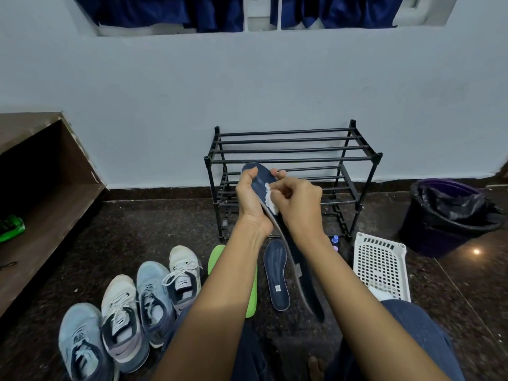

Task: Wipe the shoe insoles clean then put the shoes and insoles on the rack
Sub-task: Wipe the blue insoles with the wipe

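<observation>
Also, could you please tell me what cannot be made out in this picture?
Head view:
- White cloth: mostly covered by the right hand.
- Green insole: middle hidden by the left forearm; one or two, unclear.
- Small bottle: mostly behind the right wrist.
- Green object: cut off by the left edge.
- Label on the floor insole: too small to read.

Head-worn wide view, down toward rack (316,160)
</observation>
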Tool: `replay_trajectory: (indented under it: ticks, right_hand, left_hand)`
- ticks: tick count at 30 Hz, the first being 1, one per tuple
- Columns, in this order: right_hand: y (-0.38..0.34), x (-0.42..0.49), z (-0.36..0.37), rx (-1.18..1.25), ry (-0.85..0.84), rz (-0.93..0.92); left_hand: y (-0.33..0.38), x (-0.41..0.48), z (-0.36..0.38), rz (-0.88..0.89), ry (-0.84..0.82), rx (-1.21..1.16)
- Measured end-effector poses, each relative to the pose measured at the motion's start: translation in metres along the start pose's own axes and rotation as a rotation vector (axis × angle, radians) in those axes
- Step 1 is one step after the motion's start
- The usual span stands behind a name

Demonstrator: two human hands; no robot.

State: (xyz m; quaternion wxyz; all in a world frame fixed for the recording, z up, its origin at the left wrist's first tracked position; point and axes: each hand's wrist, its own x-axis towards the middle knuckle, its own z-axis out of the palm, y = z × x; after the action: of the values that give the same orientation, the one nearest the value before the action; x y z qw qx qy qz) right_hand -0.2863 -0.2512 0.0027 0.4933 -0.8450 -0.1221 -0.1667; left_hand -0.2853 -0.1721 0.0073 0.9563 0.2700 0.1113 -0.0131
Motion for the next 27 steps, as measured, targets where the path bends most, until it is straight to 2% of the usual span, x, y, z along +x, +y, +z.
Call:
replay_trajectory:
  ticks: [4, 10, 13, 17, 19, 21, 24, 27]
  right_hand:
    - [0.003, -0.008, -0.010, 0.157, -0.177, 0.148]
    - [0.002, -0.009, 0.000, 0.069, -0.016, 0.019]
    - [0.002, -0.003, 0.005, 0.003, 0.033, -0.075]
    - [0.002, 0.003, 0.012, -0.204, 0.075, -0.156]
    - [0.000, 0.005, 0.008, -0.188, 0.029, -0.115]
    - [-0.001, 0.005, 0.001, -0.072, -0.054, -0.024]
    - [-0.001, -0.003, -0.011, 0.015, -0.190, 0.077]
    - [0.002, -0.010, -0.012, 0.089, -0.182, 0.112]
  left_hand:
    - [0.009, 0.007, -0.002, 0.045, 0.017, -0.107]
    - [0.001, 0.005, 0.000, 0.063, 0.006, -0.088]
    - [-0.003, -0.002, -0.001, 0.016, 0.015, -0.045]
    - [-0.010, -0.004, -0.003, -0.006, 0.081, 0.011]
    - [-0.007, -0.003, -0.003, -0.033, 0.077, 0.024]
    - [-0.001, -0.003, -0.002, -0.047, 0.053, -0.007]
    - [0.009, 0.003, -0.002, 0.020, 0.054, -0.114]
    - [0.010, 0.006, -0.002, 0.064, 0.046, -0.111]
